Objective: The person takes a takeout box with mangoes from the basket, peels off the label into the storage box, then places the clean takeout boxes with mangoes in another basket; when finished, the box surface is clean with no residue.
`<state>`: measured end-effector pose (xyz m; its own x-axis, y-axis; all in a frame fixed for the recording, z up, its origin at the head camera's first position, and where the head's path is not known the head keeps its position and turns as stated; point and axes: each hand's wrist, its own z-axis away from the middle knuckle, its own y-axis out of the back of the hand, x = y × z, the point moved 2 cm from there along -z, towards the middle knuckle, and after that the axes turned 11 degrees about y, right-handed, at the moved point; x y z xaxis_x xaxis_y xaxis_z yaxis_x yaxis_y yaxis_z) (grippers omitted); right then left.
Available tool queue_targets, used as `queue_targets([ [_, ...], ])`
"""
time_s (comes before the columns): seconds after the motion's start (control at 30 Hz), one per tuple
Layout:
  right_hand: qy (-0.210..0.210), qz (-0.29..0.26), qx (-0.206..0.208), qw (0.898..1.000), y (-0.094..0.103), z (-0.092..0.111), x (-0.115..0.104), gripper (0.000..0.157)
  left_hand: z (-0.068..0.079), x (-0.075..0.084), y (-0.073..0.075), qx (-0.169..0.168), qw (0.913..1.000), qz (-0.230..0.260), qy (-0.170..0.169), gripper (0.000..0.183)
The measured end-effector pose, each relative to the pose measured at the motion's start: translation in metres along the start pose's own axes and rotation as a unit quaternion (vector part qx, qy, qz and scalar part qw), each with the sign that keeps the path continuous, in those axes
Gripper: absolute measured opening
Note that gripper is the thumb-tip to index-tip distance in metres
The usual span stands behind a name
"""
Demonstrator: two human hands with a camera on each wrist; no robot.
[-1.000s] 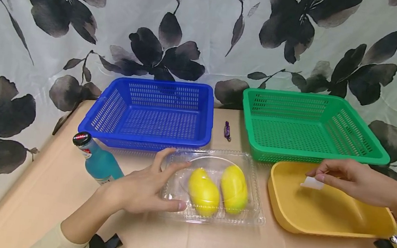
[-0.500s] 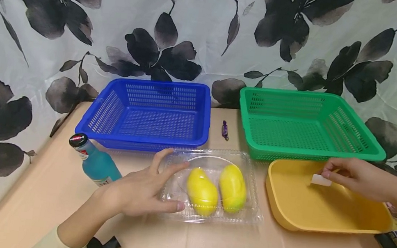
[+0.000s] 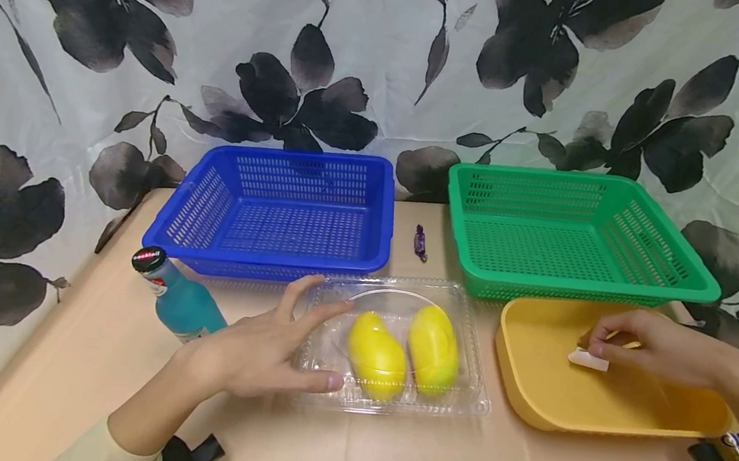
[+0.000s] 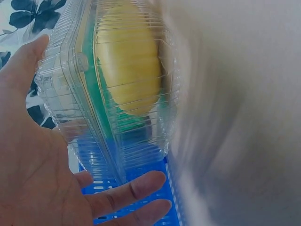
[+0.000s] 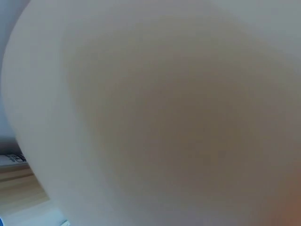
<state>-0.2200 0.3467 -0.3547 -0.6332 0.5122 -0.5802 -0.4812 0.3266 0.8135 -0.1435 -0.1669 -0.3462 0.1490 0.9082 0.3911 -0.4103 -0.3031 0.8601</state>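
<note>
White eraser (image 3: pixel 587 359) is being pinched by the right hand (image 3: pixel 653 346) inside the yellow tray (image 3: pixel 532 373) (not yet released); clamshell box (image 3: pixel 390 402) is being touched by the left hand (image 3: pixel 257 355), fingers straight.

A beige desk (image 3: pixel 424 460) carries a blue basket (image 3: pixel 278 208), a green basket (image 3: pixel 577 233), a yellow tray (image 3: pixel 530 389), a clear box (image 3: pixel 397 345), a blue bottle (image 3: pixel 177 298) and a purple sweet (image 3: pixel 420 242) between the baskets.
</note>
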Motion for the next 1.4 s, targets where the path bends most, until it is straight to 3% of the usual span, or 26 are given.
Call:
queue_targets([
  [0.2,0.025,-0.027,-0.019,0.999,-0.007,-0.002,0.002,0.013,0.0,-0.001,0.002,-0.003,1.0,-0.002,-0.001,0.086],
  [0.4,-0.014,0.011,-0.006,1.0,-0.016,-0.004,0.0,0.016,0.001,-0.002,0.005,-0.008,1.0,-0.001,0.001,0.087],
  [0.63,-0.007,0.057,-0.002,0.998,-0.02,-0.004,-0.005,0.026,0.0,-0.004,0.001,-0.012,0.9999,0.008,0.002,0.086],
  [1.03,-0.06,0.112,-0.031,0.991,-0.025,-0.008,-0.012,0.03,-0.001,-0.004,0.001,-0.015,0.9998,0.005,0.009,0.087],
  [1.27,-0.016,0.139,0.016,0.99,-0.02,-0.011,-0.021,0.02,-0.002,-0.005,0.0,-0.018,0.9997,0.01,0.009,0.088],
  [1.4,0.03,0.177,0.05,0.983,-0.019,-0.018,-0.031,0.021,-0.002,-0.006,-0.003,-0.016,0.9997,0.016,0.008,0.087],
])
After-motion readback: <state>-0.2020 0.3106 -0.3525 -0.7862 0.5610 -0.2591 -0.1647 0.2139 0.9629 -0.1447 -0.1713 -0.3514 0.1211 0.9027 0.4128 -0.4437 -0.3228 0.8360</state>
